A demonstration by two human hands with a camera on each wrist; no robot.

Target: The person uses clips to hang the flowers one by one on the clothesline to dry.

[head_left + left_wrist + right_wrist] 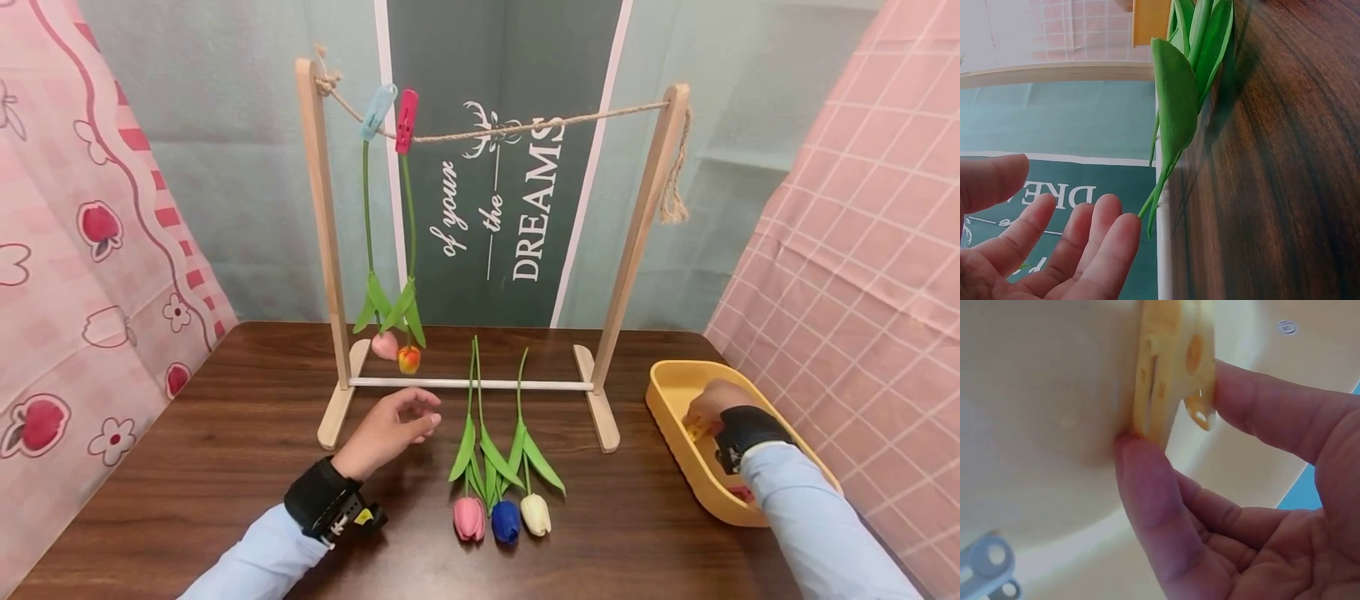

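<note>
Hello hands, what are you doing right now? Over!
Right hand pinching yellow clip inside yellow tray. Left hand open, beside three tulips on table. Nothing blocking.

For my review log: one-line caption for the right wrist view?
Right hand pinches a yellow clothespin inside the yellow tray.

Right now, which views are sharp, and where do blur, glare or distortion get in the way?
Head view: sharp, evenly lit, rack posts splayed by the wide lens. Left wrist: left hand soft, tulip leaf crisp, sheen on the table. Right wrist: yellow clothespin blurred, tray washed out.
</note>
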